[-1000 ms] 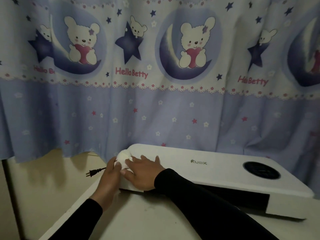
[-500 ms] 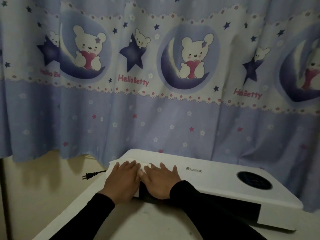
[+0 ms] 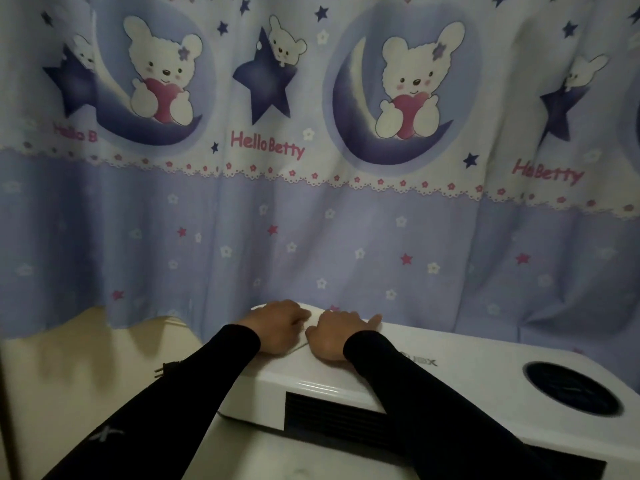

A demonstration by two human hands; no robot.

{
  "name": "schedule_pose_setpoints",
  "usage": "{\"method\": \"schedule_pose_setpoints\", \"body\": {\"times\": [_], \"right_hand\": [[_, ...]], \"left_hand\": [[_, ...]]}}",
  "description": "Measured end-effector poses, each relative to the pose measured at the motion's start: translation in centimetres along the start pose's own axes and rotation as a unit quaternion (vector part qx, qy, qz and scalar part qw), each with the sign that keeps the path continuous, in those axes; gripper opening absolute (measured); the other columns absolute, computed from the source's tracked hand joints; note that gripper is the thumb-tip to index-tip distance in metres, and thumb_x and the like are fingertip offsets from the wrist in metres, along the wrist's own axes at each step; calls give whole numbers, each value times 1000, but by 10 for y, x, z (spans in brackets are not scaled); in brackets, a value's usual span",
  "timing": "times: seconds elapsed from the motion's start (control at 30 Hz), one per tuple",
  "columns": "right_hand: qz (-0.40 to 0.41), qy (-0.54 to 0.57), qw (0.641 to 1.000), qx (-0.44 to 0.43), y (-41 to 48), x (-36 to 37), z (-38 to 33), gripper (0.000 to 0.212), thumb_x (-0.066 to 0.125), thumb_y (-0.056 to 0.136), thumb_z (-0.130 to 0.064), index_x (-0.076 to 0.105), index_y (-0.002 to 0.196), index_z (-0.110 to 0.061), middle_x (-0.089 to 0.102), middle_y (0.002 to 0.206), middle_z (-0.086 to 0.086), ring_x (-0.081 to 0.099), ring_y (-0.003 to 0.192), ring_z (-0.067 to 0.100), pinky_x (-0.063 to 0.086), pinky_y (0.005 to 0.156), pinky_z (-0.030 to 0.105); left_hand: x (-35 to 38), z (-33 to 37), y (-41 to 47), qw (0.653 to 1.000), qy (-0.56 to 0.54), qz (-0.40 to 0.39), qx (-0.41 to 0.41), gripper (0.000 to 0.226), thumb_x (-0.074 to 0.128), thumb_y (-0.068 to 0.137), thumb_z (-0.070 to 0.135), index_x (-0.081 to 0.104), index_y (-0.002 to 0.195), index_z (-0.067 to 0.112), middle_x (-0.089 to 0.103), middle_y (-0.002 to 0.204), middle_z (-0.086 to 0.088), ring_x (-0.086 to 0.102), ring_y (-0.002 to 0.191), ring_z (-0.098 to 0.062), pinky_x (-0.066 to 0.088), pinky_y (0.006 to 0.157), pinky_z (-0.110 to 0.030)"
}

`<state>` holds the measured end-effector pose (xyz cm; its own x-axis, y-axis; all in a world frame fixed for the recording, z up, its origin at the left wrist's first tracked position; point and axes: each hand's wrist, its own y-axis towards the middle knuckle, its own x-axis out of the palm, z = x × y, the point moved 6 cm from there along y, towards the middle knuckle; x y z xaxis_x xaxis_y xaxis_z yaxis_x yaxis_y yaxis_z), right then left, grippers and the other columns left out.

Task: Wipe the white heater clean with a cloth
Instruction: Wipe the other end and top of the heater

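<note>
The left hand point(image 3: 277, 329) and right hand point(image 3: 334, 337) pressed open-fingered on the cloth point(image 3: 313, 318) atop the left end of the heater point(image 3: 467, 375), below the curtain point(image 3: 311, 237). Pushed further, the cloth would likely slip off the far edge.
</note>
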<state>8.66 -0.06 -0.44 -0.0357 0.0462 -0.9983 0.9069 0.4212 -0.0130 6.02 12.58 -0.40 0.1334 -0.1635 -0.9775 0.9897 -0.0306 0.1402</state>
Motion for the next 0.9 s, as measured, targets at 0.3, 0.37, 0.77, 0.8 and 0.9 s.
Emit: {"method": "schedule_pose_setpoints", "body": {"times": [0.3, 0.37, 0.77, 0.8, 0.9], "right_hand": [[3, 32, 996, 84, 36, 14, -2, 71, 16, 92, -61, 7, 157, -33, 8, 166, 14, 4, 149, 47, -6, 107, 74], [-5, 20, 996, 86, 38, 16, 0, 71, 15, 94, -60, -1, 158, -34, -2, 168, 8, -4, 150, 47, -9, 107, 75], [-52, -52, 996, 47, -17, 5, -11, 70, 18, 101, -53, -7, 159, -23, -15, 167, 4, -9, 151, 42, -12, 109, 74], [-58, -53, 996, 46, -25, 5, -11, 69, 18, 101, -52, -7, 159, -23, -14, 167, 5, -9, 151, 42, -12, 109, 75], [-64, -54, 996, 39, -47, 6, -11, 67, 19, 102, -46, -7, 159, -21, -7, 168, 7, -7, 151, 43, -11, 108, 76]], "left_hand": [[21, -22, 17, 992, 75, -70, -80, 57, 8, 100, 51, 2, 156, 44, -4, 168, 6, -3, 154, -23, 1, 120, -58], [21, -21, 16, 991, 78, -69, -84, 58, 9, 100, 51, 0, 157, 42, -5, 168, 6, -2, 154, -23, 2, 120, -58], [20, 0, -26, 984, 111, -116, -72, 59, 14, 102, 47, -1, 158, 34, -9, 168, 4, -6, 153, -30, 5, 119, -60], [20, 3, -32, 983, 123, -119, -60, 59, 16, 103, 47, 0, 159, 33, -8, 168, 5, -6, 153, -31, 7, 118, -63], [21, 11, -48, 985, 110, -117, -63, 60, 18, 102, 46, 2, 159, 34, -5, 168, 5, -4, 154, -29, 8, 119, -61]]}}
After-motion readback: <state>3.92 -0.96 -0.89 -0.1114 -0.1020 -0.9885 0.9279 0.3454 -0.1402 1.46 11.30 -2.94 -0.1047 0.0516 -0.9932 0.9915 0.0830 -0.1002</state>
